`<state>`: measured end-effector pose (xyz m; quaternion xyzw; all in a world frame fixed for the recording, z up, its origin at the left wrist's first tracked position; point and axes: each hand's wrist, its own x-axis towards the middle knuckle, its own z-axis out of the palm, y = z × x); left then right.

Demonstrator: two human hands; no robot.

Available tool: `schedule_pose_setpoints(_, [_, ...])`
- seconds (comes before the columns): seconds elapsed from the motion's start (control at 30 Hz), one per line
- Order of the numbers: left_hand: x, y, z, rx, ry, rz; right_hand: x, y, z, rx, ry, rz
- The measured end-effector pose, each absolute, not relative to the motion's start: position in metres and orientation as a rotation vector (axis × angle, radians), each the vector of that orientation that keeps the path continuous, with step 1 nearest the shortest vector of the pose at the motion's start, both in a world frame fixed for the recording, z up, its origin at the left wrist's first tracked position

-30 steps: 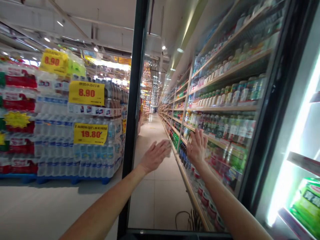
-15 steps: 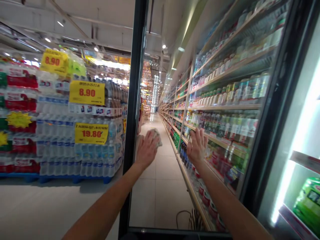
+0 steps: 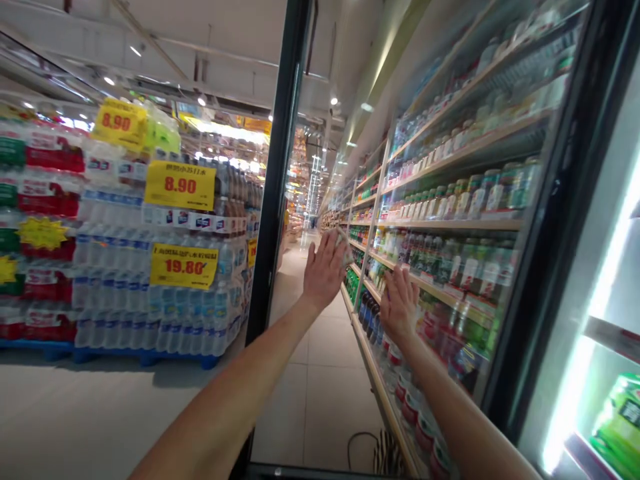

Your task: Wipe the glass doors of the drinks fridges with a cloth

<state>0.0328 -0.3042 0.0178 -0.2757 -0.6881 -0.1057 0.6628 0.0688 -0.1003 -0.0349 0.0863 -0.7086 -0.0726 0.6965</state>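
My left hand point(image 3: 324, 272) lies flat with its fingers stretched upward over a crumpled pale cloth point(image 3: 346, 251), which shows past the fingertips. It holds this cloth against the glass pane point(image 3: 330, 393) of a black-framed door. To its right, my right hand point(image 3: 399, 305) is raised at the same pane with fingers loosely apart and nothing visible in it. Whether the right fingertips touch the glass cannot be made out. Shelves of bottles point(image 3: 470, 263) show in the pane behind both hands.
The door's black frame point(image 3: 277, 167) runs upright on the left, with another dark upright point(image 3: 560, 173) on the right. A lit cooler shelf with a green package point(image 3: 620, 420) stands at far right. Stacked bottled water point(image 3: 150, 287) on blue pallets point(image 3: 115, 355) carries yellow price signs point(image 3: 180, 185).
My left hand has slid the cloth rightward and up across the glass, closer to my right hand. The right hand stays in nearly the same place. The view has shifted slightly.
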Motion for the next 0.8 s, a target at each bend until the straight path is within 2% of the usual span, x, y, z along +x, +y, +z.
schedule_pose_setpoints(0.07, [0.031,-0.305,0.014,-0.658,-1.523,-0.202,0.071,-0.096,-0.038,0.201,-1.595,-0.185])
schedule_pose_setpoints(0.27, [0.029,-0.308,-0.03,-1.151,-1.352,0.227,0.075,-0.088,-0.039,0.204,-1.6,-0.25])
schedule_pose_setpoints(0.5, [0.035,-0.281,0.028,-0.785,-1.564,-0.19,0.082,-0.079,-0.027,0.291,-1.521,-0.149])
schedule_pose_setpoints(0.67, [0.05,-0.26,0.019,-1.001,-1.654,-0.14,0.094,-0.103,-0.011,0.456,-1.484,0.166])
schedule_pose_setpoints(0.8, [0.048,-0.27,0.023,-1.057,-1.675,-0.179,0.095,-0.129,0.001,0.608,-1.576,0.257])
